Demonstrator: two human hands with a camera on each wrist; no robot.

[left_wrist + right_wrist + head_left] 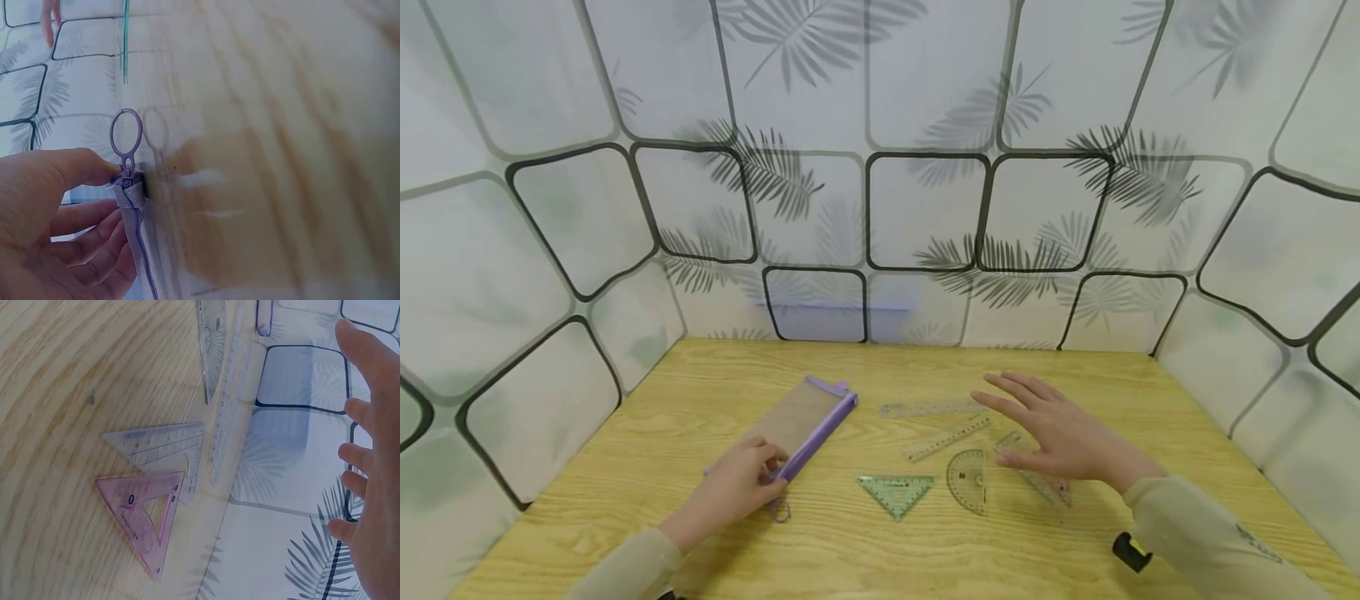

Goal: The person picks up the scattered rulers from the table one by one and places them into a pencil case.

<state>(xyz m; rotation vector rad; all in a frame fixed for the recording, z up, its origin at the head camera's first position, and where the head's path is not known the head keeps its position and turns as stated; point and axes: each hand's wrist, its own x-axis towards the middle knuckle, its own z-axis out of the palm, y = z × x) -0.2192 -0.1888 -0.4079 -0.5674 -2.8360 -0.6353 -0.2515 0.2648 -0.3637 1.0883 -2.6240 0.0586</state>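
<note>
A clear pouch with a purple zipper edge (820,435) lies on the table at the left, and my left hand (733,487) pinches its near corner. In the left wrist view, the thumb and fingers of the hand (75,219) hold the zipper end beside a purple ring (126,132). My right hand (1063,433) hovers with spread fingers above a clear set square (1026,467) and a pink triangle (140,515). The right wrist view has the hand (375,456) touching nothing. A clear protractor (967,482) and a green triangle (897,493) lie between the hands.
Two clear rulers, a short one (947,439) and another (925,408) behind it, lie beyond the protractor. A black and yellow object (1131,552) shows beside the right sleeve. Patterned curtains (925,208) surround the wooden table (820,558) at the back and sides.
</note>
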